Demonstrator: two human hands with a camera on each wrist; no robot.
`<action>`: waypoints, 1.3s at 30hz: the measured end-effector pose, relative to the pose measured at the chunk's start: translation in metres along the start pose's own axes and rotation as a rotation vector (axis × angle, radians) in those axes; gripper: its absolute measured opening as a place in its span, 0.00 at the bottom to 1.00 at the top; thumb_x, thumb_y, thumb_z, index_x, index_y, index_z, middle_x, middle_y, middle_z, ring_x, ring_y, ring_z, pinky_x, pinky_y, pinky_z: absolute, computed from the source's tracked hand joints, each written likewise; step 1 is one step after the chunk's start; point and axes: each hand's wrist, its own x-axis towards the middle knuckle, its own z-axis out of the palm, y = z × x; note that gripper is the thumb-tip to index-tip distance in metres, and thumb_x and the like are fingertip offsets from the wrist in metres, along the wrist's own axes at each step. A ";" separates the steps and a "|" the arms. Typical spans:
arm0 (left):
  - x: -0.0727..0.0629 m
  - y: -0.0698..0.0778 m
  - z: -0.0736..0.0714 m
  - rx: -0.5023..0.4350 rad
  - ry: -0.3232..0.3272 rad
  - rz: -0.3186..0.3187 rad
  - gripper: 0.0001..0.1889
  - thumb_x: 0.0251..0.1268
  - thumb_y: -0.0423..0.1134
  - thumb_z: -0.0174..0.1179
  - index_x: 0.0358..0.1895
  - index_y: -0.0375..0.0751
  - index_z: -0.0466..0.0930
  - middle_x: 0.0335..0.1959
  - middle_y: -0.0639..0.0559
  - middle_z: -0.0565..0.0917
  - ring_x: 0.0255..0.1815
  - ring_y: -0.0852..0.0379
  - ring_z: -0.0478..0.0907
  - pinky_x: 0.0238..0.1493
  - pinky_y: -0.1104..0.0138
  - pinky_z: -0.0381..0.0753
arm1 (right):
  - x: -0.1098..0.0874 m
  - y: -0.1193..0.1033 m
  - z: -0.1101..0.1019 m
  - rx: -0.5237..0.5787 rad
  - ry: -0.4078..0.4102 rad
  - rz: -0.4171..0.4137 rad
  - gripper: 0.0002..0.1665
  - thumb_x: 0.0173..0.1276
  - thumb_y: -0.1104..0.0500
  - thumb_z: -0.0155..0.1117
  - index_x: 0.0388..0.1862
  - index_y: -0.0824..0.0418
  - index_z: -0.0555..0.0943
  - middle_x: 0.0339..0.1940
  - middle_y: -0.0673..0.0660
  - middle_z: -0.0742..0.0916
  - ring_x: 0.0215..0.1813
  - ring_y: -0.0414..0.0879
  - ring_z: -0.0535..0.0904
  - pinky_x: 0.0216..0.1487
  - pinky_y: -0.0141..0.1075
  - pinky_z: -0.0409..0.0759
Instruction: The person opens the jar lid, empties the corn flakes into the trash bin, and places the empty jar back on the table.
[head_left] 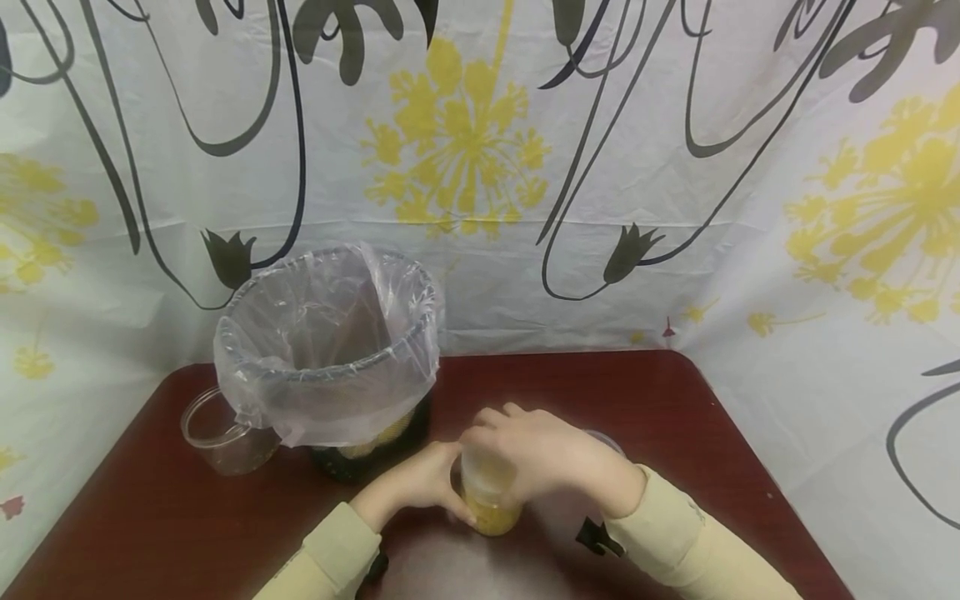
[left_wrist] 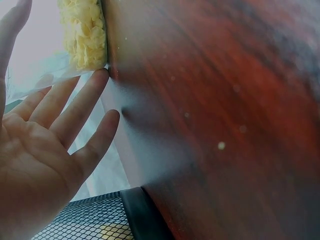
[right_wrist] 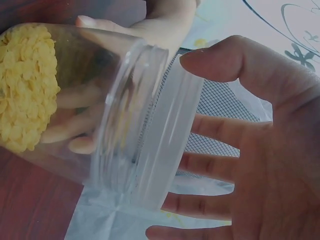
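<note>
A clear jar (head_left: 495, 515) with yellow flakes (right_wrist: 27, 90) in its lower part stands on the table in the head view. Around its left side is my left hand (head_left: 427, 482), thumb at the near side and fingers at the far side. In the left wrist view, the fingertips reach the jar near its base. My right hand (head_left: 540, 454) comes over the jar's top from the right. Its thumb and fingers grip the translucent lid (right_wrist: 170, 135) at opposite edges, as the right wrist view shows. The lid is right at the threaded mouth.
A mesh bin lined with a clear plastic bag (head_left: 352, 408) stands behind and left of the jar. Beside it is a clear plastic tub (head_left: 232, 450). Near the right sleeve lies a small black piece (head_left: 598, 537) on the dark red table (head_left: 585, 387). Patterned cloth (head_left: 480, 292) hangs behind.
</note>
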 end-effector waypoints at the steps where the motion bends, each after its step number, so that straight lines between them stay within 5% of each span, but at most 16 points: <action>1: 0.000 0.000 0.000 -0.008 -0.004 -0.003 0.37 0.30 0.44 0.81 0.52 0.46 0.74 0.39 0.62 0.82 0.32 0.67 0.80 0.47 0.70 0.77 | 0.000 0.001 -0.001 0.005 0.005 0.005 0.43 0.35 0.42 0.77 0.56 0.44 0.76 0.50 0.44 0.75 0.44 0.45 0.72 0.30 0.35 0.76; 9: 0.001 -0.001 0.000 -0.020 0.002 0.025 0.40 0.29 0.44 0.82 0.55 0.47 0.74 0.45 0.61 0.82 0.46 0.64 0.78 0.52 0.69 0.75 | -0.001 0.011 -0.007 0.013 0.033 0.055 0.48 0.31 0.45 0.79 0.59 0.46 0.75 0.51 0.44 0.76 0.45 0.45 0.71 0.33 0.37 0.76; 22: 0.002 -0.002 0.001 -0.041 -0.008 0.030 0.50 0.29 0.42 0.82 0.66 0.45 0.69 0.57 0.53 0.78 0.54 0.59 0.75 0.59 0.66 0.71 | -0.001 0.038 -0.008 0.051 0.109 0.107 0.43 0.40 0.45 0.77 0.60 0.47 0.75 0.52 0.46 0.77 0.48 0.47 0.73 0.38 0.41 0.77; 39: 0.002 0.000 0.003 -0.052 -0.004 -0.031 0.48 0.29 0.40 0.82 0.63 0.40 0.70 0.54 0.49 0.80 0.48 0.62 0.78 0.56 0.68 0.72 | 0.010 0.072 0.013 0.103 0.121 0.257 0.46 0.38 0.49 0.74 0.63 0.51 0.74 0.54 0.51 0.76 0.48 0.50 0.73 0.36 0.44 0.77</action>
